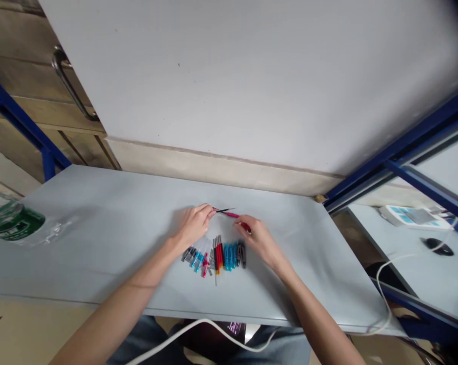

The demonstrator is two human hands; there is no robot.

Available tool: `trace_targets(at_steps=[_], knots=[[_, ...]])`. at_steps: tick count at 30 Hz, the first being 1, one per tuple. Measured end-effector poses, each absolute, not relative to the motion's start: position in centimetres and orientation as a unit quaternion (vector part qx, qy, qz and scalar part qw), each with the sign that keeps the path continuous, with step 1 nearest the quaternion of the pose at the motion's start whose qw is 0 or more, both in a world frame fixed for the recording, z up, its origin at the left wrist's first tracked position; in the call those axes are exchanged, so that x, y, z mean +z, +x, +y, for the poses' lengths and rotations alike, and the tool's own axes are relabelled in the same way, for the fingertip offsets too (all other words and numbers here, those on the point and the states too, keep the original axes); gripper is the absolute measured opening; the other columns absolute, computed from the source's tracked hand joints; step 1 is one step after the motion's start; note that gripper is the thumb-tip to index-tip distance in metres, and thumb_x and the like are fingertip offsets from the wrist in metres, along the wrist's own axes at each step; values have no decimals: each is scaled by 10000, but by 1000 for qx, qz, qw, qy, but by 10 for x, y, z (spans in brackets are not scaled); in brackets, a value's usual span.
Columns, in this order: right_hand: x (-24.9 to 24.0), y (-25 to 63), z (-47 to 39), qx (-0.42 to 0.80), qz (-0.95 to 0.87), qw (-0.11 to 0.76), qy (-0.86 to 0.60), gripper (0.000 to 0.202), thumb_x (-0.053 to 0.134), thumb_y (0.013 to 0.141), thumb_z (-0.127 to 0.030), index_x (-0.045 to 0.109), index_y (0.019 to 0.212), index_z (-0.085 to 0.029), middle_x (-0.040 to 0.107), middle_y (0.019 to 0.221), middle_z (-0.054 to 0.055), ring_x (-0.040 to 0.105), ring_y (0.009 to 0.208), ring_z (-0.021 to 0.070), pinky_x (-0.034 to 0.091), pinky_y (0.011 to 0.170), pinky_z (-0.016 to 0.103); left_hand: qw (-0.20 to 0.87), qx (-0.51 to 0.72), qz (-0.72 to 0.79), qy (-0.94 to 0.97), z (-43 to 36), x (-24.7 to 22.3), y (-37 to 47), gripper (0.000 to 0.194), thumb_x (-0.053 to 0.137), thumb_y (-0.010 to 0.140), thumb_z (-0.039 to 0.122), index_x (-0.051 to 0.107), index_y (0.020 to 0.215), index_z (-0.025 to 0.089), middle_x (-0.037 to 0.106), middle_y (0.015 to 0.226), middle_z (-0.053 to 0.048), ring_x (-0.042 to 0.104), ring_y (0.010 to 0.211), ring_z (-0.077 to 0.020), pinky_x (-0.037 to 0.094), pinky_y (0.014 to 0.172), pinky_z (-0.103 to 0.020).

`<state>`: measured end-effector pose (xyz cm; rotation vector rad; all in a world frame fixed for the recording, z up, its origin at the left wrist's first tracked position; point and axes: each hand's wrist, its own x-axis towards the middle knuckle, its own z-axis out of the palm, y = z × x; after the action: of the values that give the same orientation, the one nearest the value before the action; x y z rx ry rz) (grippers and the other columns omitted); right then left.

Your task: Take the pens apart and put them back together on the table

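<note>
My left hand point(197, 222) pinches the end of a thin black rod point(223, 210) above the grey table. On the right, the fingers of my right hand point(255, 234) are closed around a red pen part point(232, 215), whose tip reaches toward my left fingers. Below and between both hands lies a row of pen parts: clear barrels with dark, blue and pink ends point(198, 261), red refills point(218, 253), blue caps point(230, 256) and black caps point(241, 254). Whether the rod and the red part touch is too small to tell.
A clear plastic container with a green label point(18, 221) stands at the table's left end. The grey table point(118, 218) meets a white wall. Blue metal frames flank it. On a second surface at the right are a black mouse point(439, 247) and a white cable point(381, 284).
</note>
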<state>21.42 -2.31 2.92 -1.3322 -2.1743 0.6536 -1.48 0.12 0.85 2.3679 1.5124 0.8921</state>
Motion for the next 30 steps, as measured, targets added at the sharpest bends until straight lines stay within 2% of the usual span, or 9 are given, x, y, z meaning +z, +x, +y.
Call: trace_targets(at_steps=[5, 7, 14, 19, 21, 24, 25, 28, 30], knots=[[22, 231, -31, 188, -766, 171, -591, 266, 453, 952, -70, 656, 1090, -172, 673, 1019, 94, 634, 874, 205, 424, 769, 289, 88, 296, 501, 808, 0, 6, -14, 282, 415, 1034, 262, 639, 871, 208, 700, 893, -43, 615, 730, -171, 336, 624, -279], [24, 229, -40, 168, -764, 149, -605, 286, 459, 933, -42, 654, 1099, -170, 656, 1023, 99, 629, 840, 197, 410, 741, 280, 86, 294, 496, 812, -1, 6, -13, 294, 408, 1038, 272, 637, 867, 206, 698, 888, -43, 612, 726, -169, 328, 621, -279], [33, 222, -57, 166, -763, 123, -612, 211, 473, 976, -137, 637, 854, -188, 621, 836, 56, 550, 626, 151, 349, 623, 272, 98, 297, 482, 819, -3, 9, -11, 274, 416, 1029, 226, 627, 856, 201, 692, 892, -40, 611, 735, -164, 340, 637, -273], [30, 228, -52, 214, -752, 155, -604, 213, 474, 965, -165, 660, 1065, -193, 654, 723, 31, 577, 639, 173, 360, 627, 273, 112, 307, 470, 820, -4, 9, -9, 269, 407, 1032, 209, 620, 868, 192, 685, 895, -44, 607, 740, -159, 352, 644, -269], [32, 231, -44, 224, -740, 160, -614, 229, 477, 951, -168, 685, 1045, -191, 656, 678, 24, 563, 610, 168, 361, 622, 276, 127, 319, 460, 819, -5, 8, -8, 269, 397, 1038, 208, 620, 890, 189, 685, 904, -42, 607, 751, -155, 365, 657, -264], [35, 232, -25, 262, -725, 228, -595, 210, 545, 938, -255, 737, 988, -186, 675, 719, 37, 554, 620, 161, 387, 629, 281, 133, 335, 456, 813, -4, 7, -7, 262, 401, 1045, 229, 622, 910, 192, 688, 910, -34, 608, 759, -152, 375, 669, -261], [36, 231, -18, 312, -713, 268, -569, 225, 587, 926, -309, 744, 1031, -185, 680, 744, 37, 553, 623, 159, 403, 621, 281, 130, 339, 459, 811, -4, 6, -7, 258, 406, 1046, 236, 622, 912, 193, 689, 910, -32, 609, 761, -154, 377, 672, -262], [33, 222, 2, 538, -591, 384, -463, 437, 737, 827, -428, 721, 1182, -173, 691, 790, 33, 567, 619, 150, 445, 563, 273, 136, 346, 456, 809, -4, 5, -6, 247, 413, 1047, 252, 618, 920, 196, 694, 916, -34, 617, 773, -162, 391, 686, -266], [28, 210, 9, 625, -476, 454, -420, 443, 812, 758, -428, 751, 1107, -163, 704, 815, 42, 595, 658, 141, 461, 562, 256, 148, 354, 445, 809, -3, 4, -5, 240, 413, 1048, 264, 614, 936, 196, 696, 933, -38, 625, 794, -166, 409, 706, -267]])
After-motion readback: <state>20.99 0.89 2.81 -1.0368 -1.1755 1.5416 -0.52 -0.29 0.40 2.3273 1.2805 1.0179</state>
